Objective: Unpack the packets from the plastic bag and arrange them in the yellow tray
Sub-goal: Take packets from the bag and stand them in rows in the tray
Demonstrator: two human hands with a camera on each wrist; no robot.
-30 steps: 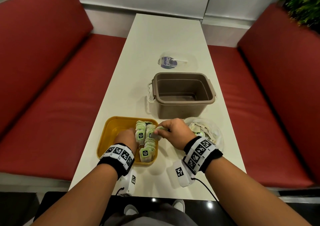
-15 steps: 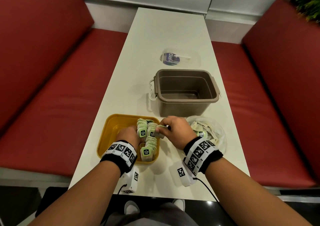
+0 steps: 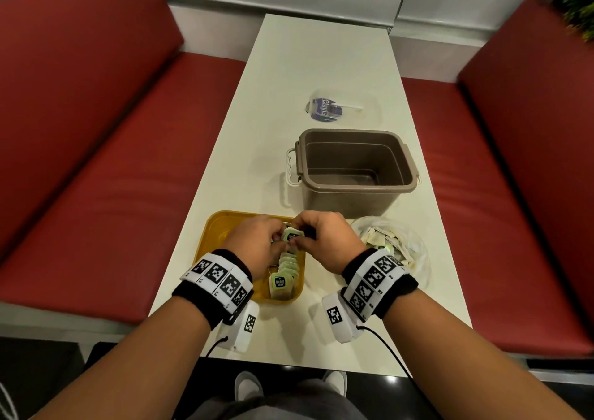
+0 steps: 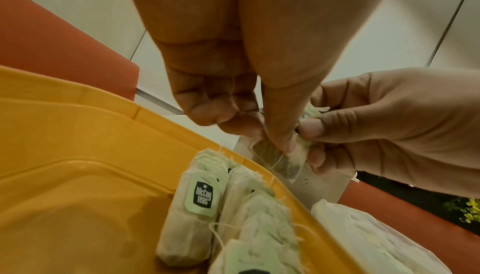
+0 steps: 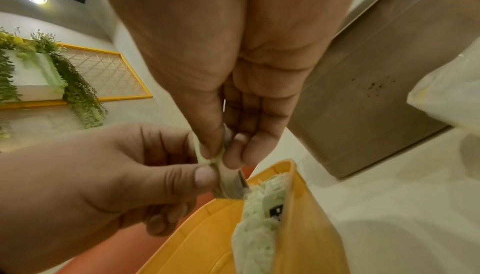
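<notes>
Both hands, left hand [image 3: 257, 242] and right hand [image 3: 324, 239], are pinching one packet [image 3: 292, 236] above the yellow tray [image 3: 218, 230]. Judging best: keeping it upright, tag facing near, slotting against the row [image 3: 286, 271] at its far end

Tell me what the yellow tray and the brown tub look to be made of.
Yellow tray: likely moulded plastic, smooth and semi-glossy, with rounded stepped rims. Brown tub: also seems plastic, matte with a soft sheen, a moulded lip and a pale clip-on handle.
</notes>
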